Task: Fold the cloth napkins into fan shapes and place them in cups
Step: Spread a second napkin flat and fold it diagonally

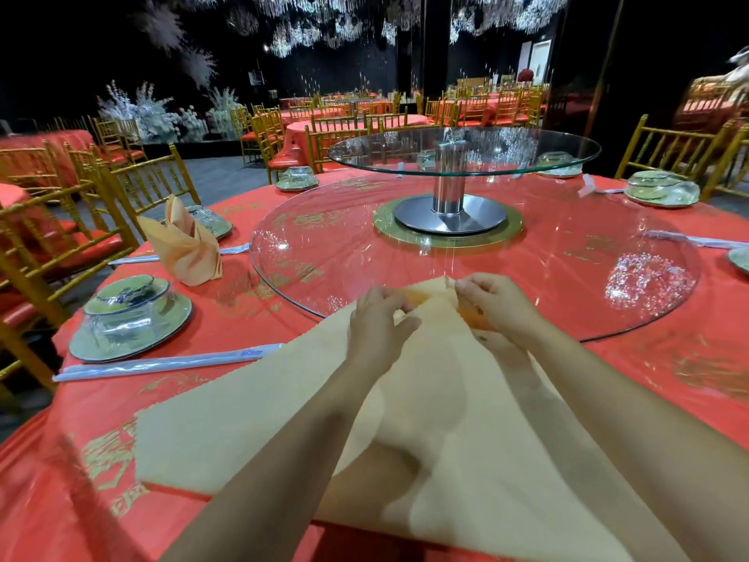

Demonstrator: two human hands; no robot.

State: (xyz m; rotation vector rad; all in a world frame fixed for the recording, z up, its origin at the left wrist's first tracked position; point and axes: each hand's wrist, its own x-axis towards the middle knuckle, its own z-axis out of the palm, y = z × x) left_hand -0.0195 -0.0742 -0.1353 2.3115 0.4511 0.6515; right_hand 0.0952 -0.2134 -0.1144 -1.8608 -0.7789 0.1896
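A large pale yellow cloth napkin (259,419) lies spread on the red tablecloth in front of me, its far corner reaching the glass turntable's edge. My left hand (377,318) and my right hand (494,306) both pinch that far corner, gathering a small fold between the fingers. A finished folded napkin (184,245) of the same colour stands upright at the left, beside a wrapped place setting. No cup is clearly visible near my hands.
A big glass turntable (608,277) with a raised upper glass disc (462,150) on a metal stand fills the table's middle. Wrapped bowl-and-plate sets (129,318) and wrapped chopsticks (166,361) sit around the rim. Gold chairs (60,221) surround the table.
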